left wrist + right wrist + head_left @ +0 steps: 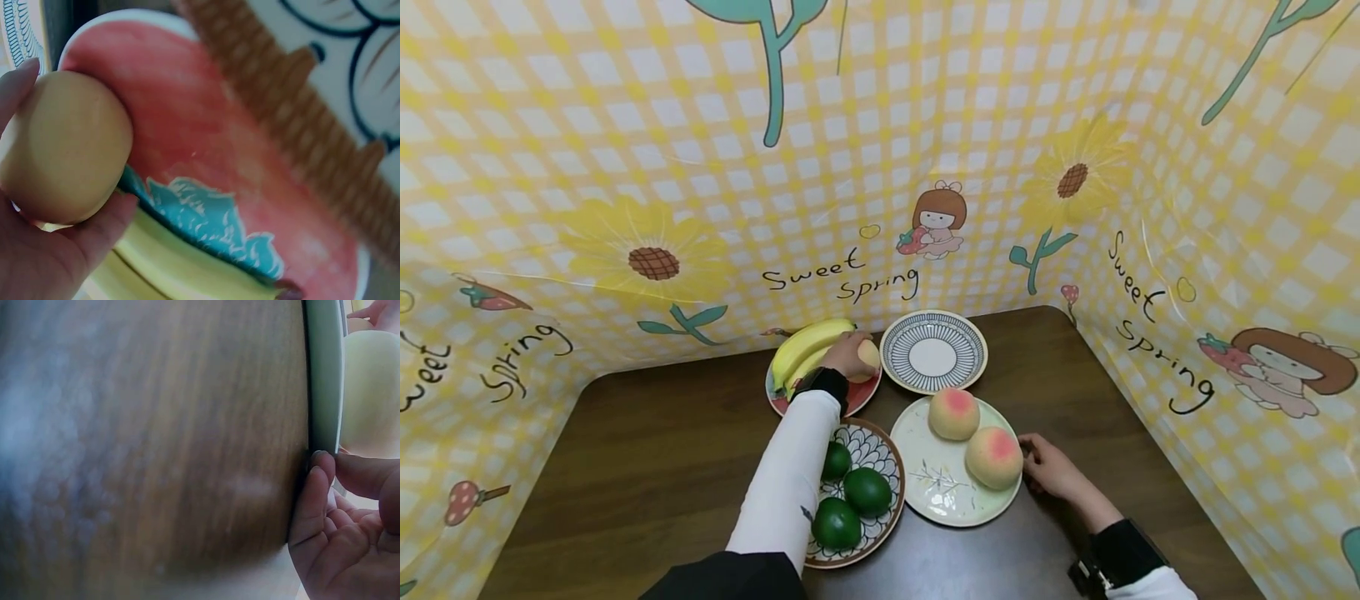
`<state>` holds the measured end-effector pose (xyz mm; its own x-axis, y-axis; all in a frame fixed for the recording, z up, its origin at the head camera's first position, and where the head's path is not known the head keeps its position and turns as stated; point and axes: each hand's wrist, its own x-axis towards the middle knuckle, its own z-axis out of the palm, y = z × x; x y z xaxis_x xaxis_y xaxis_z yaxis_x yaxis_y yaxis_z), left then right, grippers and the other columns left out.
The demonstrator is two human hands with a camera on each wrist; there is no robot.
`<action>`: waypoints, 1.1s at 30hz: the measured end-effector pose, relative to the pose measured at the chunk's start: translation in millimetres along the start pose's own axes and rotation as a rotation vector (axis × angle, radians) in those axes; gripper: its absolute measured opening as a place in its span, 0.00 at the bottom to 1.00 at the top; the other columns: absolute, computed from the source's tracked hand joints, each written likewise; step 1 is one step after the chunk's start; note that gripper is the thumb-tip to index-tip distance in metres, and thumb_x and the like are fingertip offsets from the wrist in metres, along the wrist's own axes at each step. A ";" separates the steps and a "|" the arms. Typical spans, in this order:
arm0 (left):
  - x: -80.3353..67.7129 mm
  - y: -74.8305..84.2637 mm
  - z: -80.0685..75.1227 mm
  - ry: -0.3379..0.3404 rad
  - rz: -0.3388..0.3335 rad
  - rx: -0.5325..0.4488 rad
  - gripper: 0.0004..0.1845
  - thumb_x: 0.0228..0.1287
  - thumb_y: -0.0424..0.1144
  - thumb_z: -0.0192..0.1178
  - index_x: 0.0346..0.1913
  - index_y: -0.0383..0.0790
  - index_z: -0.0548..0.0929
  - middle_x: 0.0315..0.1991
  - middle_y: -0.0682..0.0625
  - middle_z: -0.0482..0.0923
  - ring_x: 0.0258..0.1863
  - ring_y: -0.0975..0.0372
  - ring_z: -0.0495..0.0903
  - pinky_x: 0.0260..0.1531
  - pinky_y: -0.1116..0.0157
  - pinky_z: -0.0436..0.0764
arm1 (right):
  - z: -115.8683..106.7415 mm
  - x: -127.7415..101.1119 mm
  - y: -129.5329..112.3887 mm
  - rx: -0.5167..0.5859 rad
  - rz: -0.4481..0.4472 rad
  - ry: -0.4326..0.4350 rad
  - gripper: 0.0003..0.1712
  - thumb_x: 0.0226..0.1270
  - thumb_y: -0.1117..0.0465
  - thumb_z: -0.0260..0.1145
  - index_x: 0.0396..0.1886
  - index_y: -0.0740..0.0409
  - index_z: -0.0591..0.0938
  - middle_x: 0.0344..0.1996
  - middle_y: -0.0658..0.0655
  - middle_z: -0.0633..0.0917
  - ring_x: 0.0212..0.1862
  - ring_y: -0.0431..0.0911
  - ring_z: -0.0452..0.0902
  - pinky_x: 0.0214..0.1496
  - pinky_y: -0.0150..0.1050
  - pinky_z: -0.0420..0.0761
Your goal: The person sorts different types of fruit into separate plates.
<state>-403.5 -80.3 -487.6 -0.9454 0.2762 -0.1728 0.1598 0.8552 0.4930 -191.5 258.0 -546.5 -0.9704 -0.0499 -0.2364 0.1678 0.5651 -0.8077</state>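
Observation:
My left hand (844, 357) reaches across to the red plate (181, 94) at the back and grips a pale peach (69, 147) between thumb and fingers. Beside that peach on the same plate lie yellow bananas (805, 346). My right hand (1051, 468) pinches the right rim of the pale green plate (917, 442), thumb on top and fingers below, as the right wrist view shows. Two pink-topped peaches, one at the back (954, 413) and one in front (994, 457), sit on the green plate.
A brown-rimmed plate (898, 508) with several green fruits (867, 492) stands at the front, under my left forearm. Behind the green plate is a striped plate (934, 353). A yellow checked cloth (737, 183) rises around the wooden table (647, 467).

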 end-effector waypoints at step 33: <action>-45.8 10.1 -38.3 -0.049 0.177 -0.003 0.40 0.58 0.35 0.69 0.75 0.39 0.68 0.73 0.33 0.62 0.60 0.44 0.75 0.60 0.49 0.78 | 0.6 -3.8 -2.6 -0.004 -0.047 -0.001 0.23 0.71 0.71 0.55 0.62 0.79 0.68 0.22 0.53 0.72 0.21 0.44 0.72 0.26 0.37 0.77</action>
<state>-369.5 -101.1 -442.0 -0.8877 0.4434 -0.1242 0.3215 0.7899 0.5222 -188.2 256.3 -543.8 -0.9770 -0.0772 -0.1990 0.1215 0.5655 -0.8158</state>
